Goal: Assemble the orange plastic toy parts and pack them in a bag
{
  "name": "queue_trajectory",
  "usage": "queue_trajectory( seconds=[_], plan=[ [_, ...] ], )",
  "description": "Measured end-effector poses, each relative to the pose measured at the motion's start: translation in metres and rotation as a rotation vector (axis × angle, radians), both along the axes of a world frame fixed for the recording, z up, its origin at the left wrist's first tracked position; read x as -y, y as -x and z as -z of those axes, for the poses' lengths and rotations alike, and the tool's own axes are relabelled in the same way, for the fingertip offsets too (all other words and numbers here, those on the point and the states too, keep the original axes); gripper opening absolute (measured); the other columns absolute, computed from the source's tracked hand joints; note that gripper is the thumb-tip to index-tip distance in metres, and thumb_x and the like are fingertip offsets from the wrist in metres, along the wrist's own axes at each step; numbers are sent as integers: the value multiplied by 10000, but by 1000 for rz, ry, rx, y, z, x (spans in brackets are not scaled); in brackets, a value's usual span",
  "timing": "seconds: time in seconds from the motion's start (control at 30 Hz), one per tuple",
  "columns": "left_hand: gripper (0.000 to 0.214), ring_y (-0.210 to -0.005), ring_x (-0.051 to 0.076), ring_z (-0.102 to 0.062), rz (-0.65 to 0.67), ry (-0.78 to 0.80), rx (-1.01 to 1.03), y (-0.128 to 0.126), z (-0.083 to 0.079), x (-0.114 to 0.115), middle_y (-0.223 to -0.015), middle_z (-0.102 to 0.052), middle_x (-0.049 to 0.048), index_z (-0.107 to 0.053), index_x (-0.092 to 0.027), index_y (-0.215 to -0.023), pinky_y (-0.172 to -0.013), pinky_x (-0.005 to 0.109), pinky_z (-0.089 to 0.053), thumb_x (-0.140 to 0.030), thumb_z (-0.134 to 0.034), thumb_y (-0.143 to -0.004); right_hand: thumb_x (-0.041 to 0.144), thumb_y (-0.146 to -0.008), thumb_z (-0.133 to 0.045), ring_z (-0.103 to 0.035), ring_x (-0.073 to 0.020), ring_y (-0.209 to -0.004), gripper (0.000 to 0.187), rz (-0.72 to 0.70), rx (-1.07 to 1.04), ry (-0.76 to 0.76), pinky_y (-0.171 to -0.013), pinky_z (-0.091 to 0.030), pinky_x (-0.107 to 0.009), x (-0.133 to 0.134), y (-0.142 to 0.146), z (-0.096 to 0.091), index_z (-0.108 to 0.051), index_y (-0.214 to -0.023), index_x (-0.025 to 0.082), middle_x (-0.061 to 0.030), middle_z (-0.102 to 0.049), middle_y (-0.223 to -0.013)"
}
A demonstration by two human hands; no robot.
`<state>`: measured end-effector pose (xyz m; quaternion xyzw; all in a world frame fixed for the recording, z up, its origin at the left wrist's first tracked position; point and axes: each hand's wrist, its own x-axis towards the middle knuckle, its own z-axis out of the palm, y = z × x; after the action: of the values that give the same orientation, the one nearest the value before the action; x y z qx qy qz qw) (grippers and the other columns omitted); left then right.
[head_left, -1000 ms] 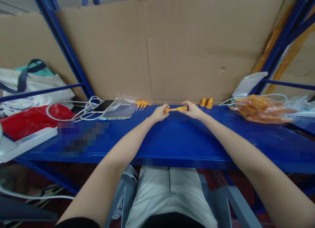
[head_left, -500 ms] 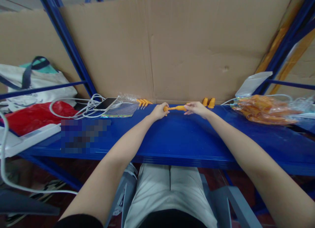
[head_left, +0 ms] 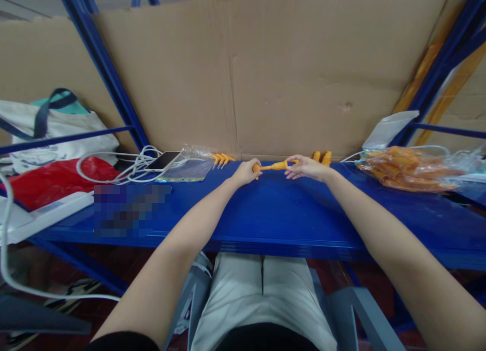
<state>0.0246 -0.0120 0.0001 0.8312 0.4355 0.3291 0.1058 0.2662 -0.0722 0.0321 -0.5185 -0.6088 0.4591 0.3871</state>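
An orange plastic rod with a ridged, screw-like shaft (head_left: 279,165) lies level between my hands, just above the blue tabletop. My left hand (head_left: 246,172) is closed round its left end, where a rounded orange knob shows past the fingers. At the right end, my right hand (head_left: 304,168) holds the tip between thumb and forefinger, its other fingers loosely spread. Behind my left hand lie several orange pieces with metal spiral tips (head_left: 222,160). Two orange cone-shaped pieces (head_left: 325,159) stand just beyond my right hand, partly covered by it.
A clear plastic bag (head_left: 186,171), a phone (head_left: 163,161) and coiled white cables lie on the left, near a red bag (head_left: 68,179). On the right sits a plastic bag of orange parts (head_left: 406,169). A cardboard wall (head_left: 284,78) closes the back of the blue table (head_left: 281,214).
My right hand has shifted slightly right and its fingers have spread a little, showing more of the rod's right end. My left hand has stayed in place.
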Motion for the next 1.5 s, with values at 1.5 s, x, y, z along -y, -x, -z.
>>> queue_trajectory(
  seconds=[1.5],
  plan=[
    [135, -514, 94, -591, -20, 37, 29, -3, -2, 2, -578, -620, -55, -623, -174, -883, -565, 189, -430, -203, -729, -804, 356, -888, -699, -682, -109, -626, 265, -43, 61, 0, -510, -494, -171, -13, -4, 15, -635, -1060, 166, -96, -761, -950]
  ],
)
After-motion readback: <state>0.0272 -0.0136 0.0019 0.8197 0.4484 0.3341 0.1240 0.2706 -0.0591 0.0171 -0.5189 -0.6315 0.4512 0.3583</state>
